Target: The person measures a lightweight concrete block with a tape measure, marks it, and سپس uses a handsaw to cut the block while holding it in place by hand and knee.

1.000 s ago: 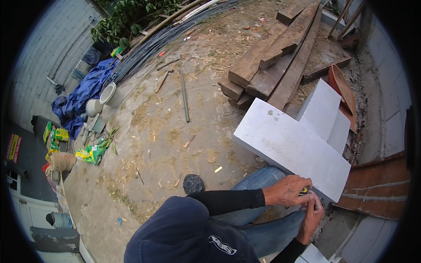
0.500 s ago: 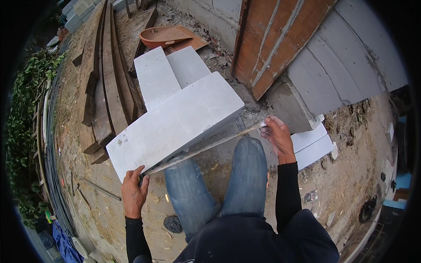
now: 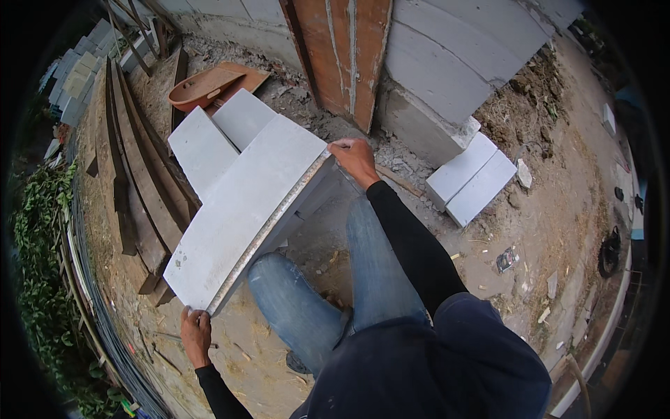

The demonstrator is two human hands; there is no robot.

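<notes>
Left hand (image 3: 195,334) low at lower left, back of hand up, fingers curled closed around grasp at top, knuckles forward. Left forearm in black sleeve, running down to bottom edge. Right hand (image 3: 354,159) extended far forward, upper centre, fingers bent down in closed grip, thumb side toward left. Right arm nearly straight, black sleeve to wrist. Hands well apart. Knees bent, blue jeans between arms.

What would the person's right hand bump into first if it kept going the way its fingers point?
The right hand grips the far corner of the long white block, fingers pointing leftward across it. Going straight on, it would probably meet that block's top face first; depth is hard to judge.
</notes>
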